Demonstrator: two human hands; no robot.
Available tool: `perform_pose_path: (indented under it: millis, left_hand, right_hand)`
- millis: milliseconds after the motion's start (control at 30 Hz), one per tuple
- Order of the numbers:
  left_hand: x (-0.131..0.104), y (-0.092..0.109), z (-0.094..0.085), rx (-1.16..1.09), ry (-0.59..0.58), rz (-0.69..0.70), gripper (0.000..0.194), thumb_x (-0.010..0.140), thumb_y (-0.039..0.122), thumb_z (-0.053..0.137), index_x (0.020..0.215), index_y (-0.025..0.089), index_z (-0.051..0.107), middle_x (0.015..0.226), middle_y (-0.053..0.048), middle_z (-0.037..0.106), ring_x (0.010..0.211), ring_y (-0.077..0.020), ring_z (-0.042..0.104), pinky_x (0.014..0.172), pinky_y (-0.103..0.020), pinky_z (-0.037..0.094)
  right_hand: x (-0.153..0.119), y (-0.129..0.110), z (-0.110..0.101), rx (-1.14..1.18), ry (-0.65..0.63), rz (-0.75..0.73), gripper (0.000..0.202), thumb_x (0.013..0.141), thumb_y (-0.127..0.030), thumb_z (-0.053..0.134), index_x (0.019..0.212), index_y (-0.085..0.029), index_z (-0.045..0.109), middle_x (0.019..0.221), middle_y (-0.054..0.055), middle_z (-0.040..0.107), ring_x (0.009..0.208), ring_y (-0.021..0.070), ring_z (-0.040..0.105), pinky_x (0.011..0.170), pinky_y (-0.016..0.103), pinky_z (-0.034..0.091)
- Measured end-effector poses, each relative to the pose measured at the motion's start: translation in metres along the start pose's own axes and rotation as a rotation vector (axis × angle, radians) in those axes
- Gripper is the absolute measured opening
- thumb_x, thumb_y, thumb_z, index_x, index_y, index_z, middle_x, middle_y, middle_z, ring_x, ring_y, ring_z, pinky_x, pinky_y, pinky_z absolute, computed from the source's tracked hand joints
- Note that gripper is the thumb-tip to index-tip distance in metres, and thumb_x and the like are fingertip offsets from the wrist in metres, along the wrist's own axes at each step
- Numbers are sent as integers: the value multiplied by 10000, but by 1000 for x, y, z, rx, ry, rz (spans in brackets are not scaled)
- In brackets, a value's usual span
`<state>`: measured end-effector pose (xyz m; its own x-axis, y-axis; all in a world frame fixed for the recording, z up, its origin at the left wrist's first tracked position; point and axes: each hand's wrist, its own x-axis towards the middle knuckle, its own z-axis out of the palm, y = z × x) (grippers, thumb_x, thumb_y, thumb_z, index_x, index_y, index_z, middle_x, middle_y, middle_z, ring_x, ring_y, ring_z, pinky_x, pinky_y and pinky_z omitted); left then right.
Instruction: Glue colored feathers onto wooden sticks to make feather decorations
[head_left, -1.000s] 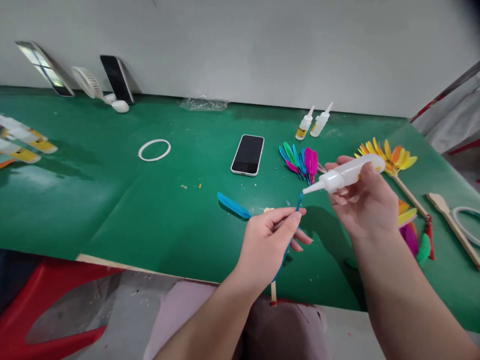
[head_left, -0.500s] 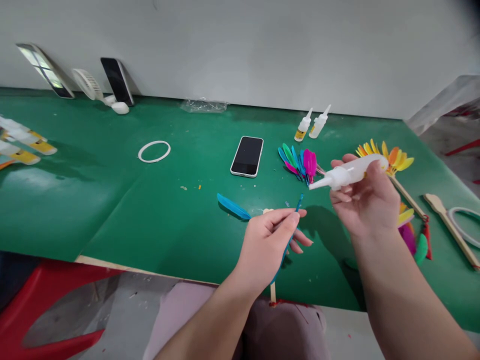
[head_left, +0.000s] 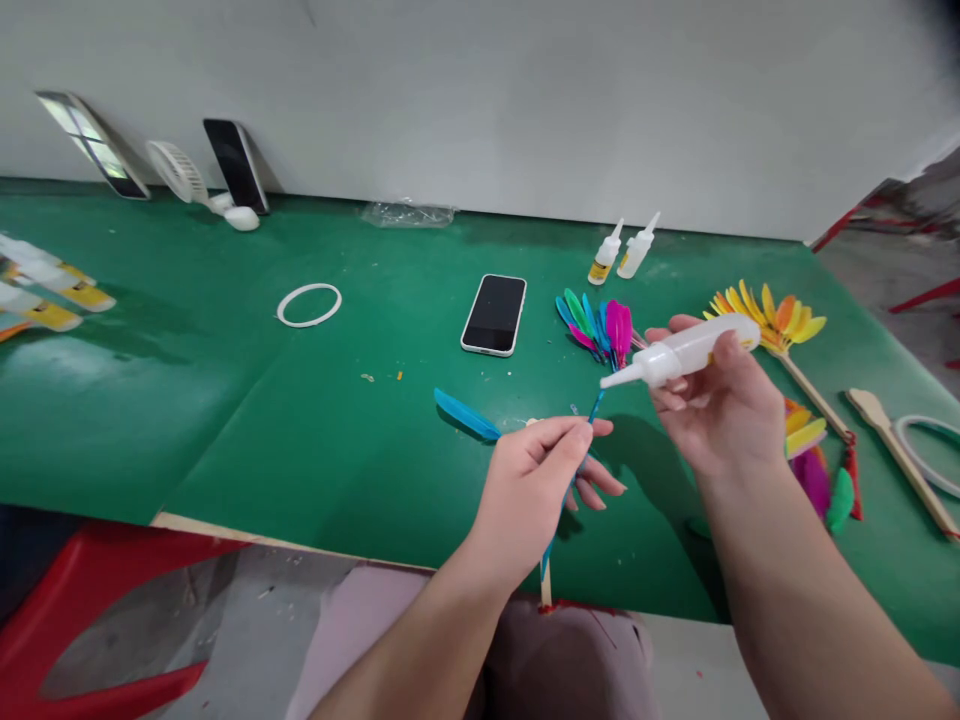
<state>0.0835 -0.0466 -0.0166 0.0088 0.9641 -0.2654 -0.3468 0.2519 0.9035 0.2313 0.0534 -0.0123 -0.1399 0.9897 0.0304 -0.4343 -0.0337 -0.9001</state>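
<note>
My left hand (head_left: 536,480) pinches a blue feather (head_left: 596,406) between thumb and index finger, its quill end pointing up. My right hand (head_left: 724,400) is wrapped round a white glue bottle (head_left: 694,350), tilted so that its nozzle comes to the quill's tip; whether they touch I cannot tell. Another blue feather (head_left: 466,413) lies on the table left of my left hand. Under that hand a wooden stick (head_left: 546,585) shows in part, most of it hidden. A bunch of pink, blue and green feathers (head_left: 618,330) lies beyond the nozzle.
On the green table (head_left: 360,450) lie a phone (head_left: 495,314) and a white ring (head_left: 309,305). Two small glue bottles (head_left: 604,256) stand at the back. To the right are a yellow feather fan (head_left: 780,320) on a stick and a wooden stick (head_left: 900,455). A small fan (head_left: 180,172) leans far left.
My right hand has brought the glue bottle left and slightly down, so its nozzle now meets the quill tip in view. My left hand has barely moved.
</note>
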Motion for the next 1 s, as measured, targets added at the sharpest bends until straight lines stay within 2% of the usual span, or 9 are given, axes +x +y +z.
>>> perform_pose_path:
  millis: [100,267,433,567,733,800,900,933,1000]
  left_hand:
    - [1,0,0,1,-4,7,249,856,339,507,899,158,672,582,-20,671,462,-52,546,446,-127,381]
    - [2,1,1,-3,28,9,196,816,297,563,883,147,670,563,-6,658,451,-56,552,471,-137,442]
    - [2,0,2,47,77,6,199,795,288,588,896,136,668,556,-7,656,453,-55,557,471,-129,448]
    - [1,-2,2,88,90,15,202,795,301,588,903,155,677,558,-7,661,464,-59,563,486,-137,454]
    - [2,-3,1,127,103,34,207,793,322,590,909,179,684,563,-1,661,481,-65,567,491,-144,455]
    - [2,-3,1,136,111,33,206,793,324,589,909,182,684,563,0,660,483,-66,567,492,-146,456]
    - [2,-3,1,148,120,24,204,792,323,590,910,185,683,564,1,661,480,-66,566,489,-146,454]
    - [1,-3,2,153,121,22,204,792,325,590,909,187,683,564,2,661,480,-66,566,489,-146,454]
    - [0,-3,2,161,119,21,205,793,330,587,904,190,686,561,2,659,479,-66,564,487,-146,453]
  right_hand:
    - [1,0,-1,21,58,-18,228,690,-445,640,799,-252,693,825,-9,675,468,52,418,359,199,332]
    - [-1,0,-2,-62,-45,39,262,677,-473,635,836,-272,688,812,2,674,447,69,397,341,227,288]
    - [-1,-1,-1,-40,48,-42,229,706,-456,614,812,-265,684,840,2,668,465,62,409,357,216,322]
    - [-1,-1,-1,-59,-22,-15,273,669,-461,647,852,-261,683,817,10,667,458,67,408,340,210,321]
    - [1,-2,-3,-16,118,-56,220,683,-409,656,820,-240,685,826,8,674,475,51,434,373,190,351]
    - [0,-2,-2,-12,79,-46,256,657,-442,670,821,-246,687,816,7,675,462,55,428,354,194,340]
    - [-4,-2,0,-71,-56,-2,322,598,-462,706,846,-257,688,773,5,675,437,69,430,328,209,332]
    - [-4,-2,1,-83,-66,-4,323,594,-448,714,850,-252,688,766,7,676,438,70,439,331,207,342]
    - [-2,-2,1,-66,-1,-40,297,605,-418,716,837,-233,688,768,10,678,449,61,454,347,190,363]
